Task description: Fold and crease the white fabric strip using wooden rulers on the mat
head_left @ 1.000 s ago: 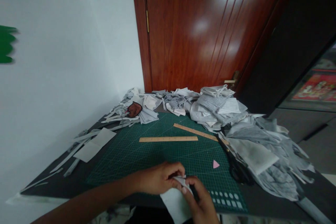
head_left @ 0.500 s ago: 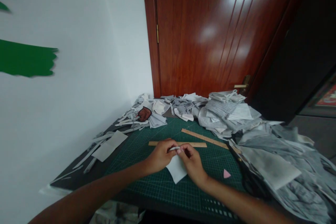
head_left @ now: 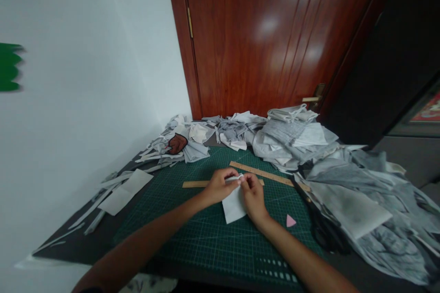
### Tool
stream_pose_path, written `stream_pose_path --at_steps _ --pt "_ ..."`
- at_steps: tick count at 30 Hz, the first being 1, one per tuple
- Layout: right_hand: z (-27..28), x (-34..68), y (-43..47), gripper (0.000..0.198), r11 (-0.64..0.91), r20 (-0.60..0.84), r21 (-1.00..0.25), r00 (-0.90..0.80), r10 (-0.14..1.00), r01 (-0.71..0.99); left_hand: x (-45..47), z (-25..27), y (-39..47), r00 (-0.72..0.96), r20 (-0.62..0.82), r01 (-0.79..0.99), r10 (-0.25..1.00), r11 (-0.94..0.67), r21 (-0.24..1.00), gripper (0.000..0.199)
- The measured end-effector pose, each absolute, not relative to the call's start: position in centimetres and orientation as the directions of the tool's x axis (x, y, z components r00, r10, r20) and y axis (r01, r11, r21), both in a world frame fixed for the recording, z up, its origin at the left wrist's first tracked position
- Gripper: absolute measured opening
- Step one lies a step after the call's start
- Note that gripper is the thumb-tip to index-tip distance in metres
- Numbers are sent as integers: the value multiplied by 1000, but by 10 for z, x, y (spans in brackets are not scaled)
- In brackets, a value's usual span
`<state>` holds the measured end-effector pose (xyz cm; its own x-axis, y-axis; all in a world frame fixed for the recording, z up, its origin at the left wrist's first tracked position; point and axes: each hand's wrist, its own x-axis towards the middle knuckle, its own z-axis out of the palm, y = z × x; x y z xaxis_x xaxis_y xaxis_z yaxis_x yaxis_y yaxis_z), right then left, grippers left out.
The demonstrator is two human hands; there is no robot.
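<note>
A small white fabric piece [head_left: 234, 206] hangs between my two hands, its top edge folded over into a narrow band. My left hand [head_left: 220, 186] pinches the left part of that fold, thumb in front. The fingers of my right hand [head_left: 253, 196] are closed on the fold's right end, close to the left thumb. Under and behind the hands, a wooden ruler [head_left: 195, 184] lies on the green cutting mat [head_left: 185, 242]. A second wooden ruler [head_left: 261, 172] lies slantwise beyond it. To the right of my right hand is a pink triangular piece of tailor's chalk [head_left: 290, 220].
Black scissors [head_left: 323, 224] lie at the mat's right edge, beside a large heap of grey and white fabric [head_left: 371, 206]. Fabric strips and a pale flat piece [head_left: 125, 192] lie at left. More scraps [head_left: 237, 130] line the back, near the wooden door [head_left: 240, 46].
The view has shifted slightly, so the table sits a little higher and further left. Both hands still pinch the fabric's fold, and the hanging piece shows from a slightly different angle.
</note>
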<state>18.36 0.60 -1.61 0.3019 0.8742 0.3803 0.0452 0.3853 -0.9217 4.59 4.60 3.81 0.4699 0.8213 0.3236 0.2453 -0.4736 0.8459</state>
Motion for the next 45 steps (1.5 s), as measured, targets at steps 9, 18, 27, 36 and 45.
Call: stream_pose_path --at_steps 9,18,27,36,45 --pt "-27 225 31 24 352 351 -934 344 871 60 70 -1 63 447 361 98 819 -446 890 22" --pt "-28 212 23 22 341 330 -940 313 891 20 61 -13 65 417 338 180 844 -441 879 24" --pt "-19 214 18 22 313 293 -950 350 890 0 51 8 57 512 380 250 770 -557 792 19" --pt "-12 213 11 21 304 283 -953 341 897 -9 39 17 58 671 361 261 648 -662 703 25" --pt "-10 213 12 19 347 329 -938 345 879 8 40 14 63 450 480 291 753 -632 718 35"
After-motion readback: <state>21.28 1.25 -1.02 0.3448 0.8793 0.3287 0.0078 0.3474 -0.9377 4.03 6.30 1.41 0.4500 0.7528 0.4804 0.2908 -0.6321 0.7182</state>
